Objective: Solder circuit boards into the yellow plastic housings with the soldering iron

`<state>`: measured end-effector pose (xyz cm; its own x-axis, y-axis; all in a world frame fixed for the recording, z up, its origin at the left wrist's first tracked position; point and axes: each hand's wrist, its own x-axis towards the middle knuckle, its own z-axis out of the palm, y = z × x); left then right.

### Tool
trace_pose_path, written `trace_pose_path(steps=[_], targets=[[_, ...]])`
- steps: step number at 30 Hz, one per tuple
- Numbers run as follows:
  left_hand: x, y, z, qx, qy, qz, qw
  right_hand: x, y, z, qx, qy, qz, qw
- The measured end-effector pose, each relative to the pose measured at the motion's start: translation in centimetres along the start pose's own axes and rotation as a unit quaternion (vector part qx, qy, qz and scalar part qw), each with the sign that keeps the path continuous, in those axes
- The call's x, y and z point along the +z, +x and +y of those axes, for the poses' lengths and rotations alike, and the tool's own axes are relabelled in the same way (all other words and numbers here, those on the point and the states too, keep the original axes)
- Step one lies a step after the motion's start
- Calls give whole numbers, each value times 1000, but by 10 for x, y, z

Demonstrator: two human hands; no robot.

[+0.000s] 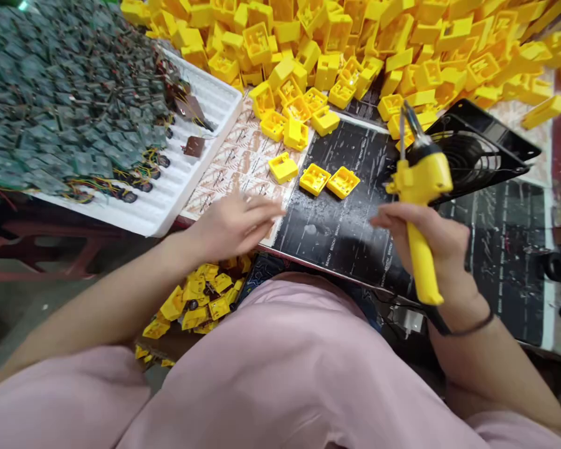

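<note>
My right hand point(442, 246) is wrapped around the handle of a yellow soldering gun point(423, 174), its metal tip pointing up and away from me, with a thin tube beside the tip. Fingers stretched out and slightly blurred, my left hand point(243, 224) hovers over the near edge of the bench and holds nothing. Between the two hands, on a black sheet point(327, 215), lie two open yellow plastic housings point(314, 179) side by side. A third yellow housing point(283, 167) lies just left of them, on the patterned board. Small parts show inside the housings.
Yellow housings point(336, 31) are heaped along the back. At left, a white foam tray point(168, 199) holds many green circuit boards point(60, 106) with wires. A black fan point(481, 149) stands behind the soldering gun. Below the bench edge sits a pile of yellow housings point(201, 299).
</note>
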<state>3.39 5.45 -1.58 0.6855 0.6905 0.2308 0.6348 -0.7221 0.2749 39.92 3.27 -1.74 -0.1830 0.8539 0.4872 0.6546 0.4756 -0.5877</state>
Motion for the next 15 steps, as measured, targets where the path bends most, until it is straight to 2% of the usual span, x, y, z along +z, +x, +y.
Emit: trace_pose_path(steps=[1, 3, 4, 6, 8, 10, 13, 15], targets=[[5, 32, -5, 9, 18, 13, 1000, 4, 13, 3, -15, -5, -24, 1000], [17, 83, -14, 2, 36, -10, 999, 17, 38, 11, -33, -20, -58, 998], [23, 100, -18, -1, 42, -38, 998, 25, 48, 16, -35, -30, -75, 996], [32, 120, -21, 2, 63, -74, 995, 42, 61, 26, -31, -49, -108, 992], [34, 122, -17, 11, 96, -73, 993, 51, 61, 32, -26, -67, -127, 989], [28, 114, -10, 34, 113, -79, 990, 50, 50, 30, -28, -99, -128, 986], [16, 98, 1, 128, 70, -148, 978, 30, 17, 15, -41, -153, -111, 981], [10, 90, 6, 190, 29, -166, 967, 12, -5, 2, -62, -189, -107, 974]])
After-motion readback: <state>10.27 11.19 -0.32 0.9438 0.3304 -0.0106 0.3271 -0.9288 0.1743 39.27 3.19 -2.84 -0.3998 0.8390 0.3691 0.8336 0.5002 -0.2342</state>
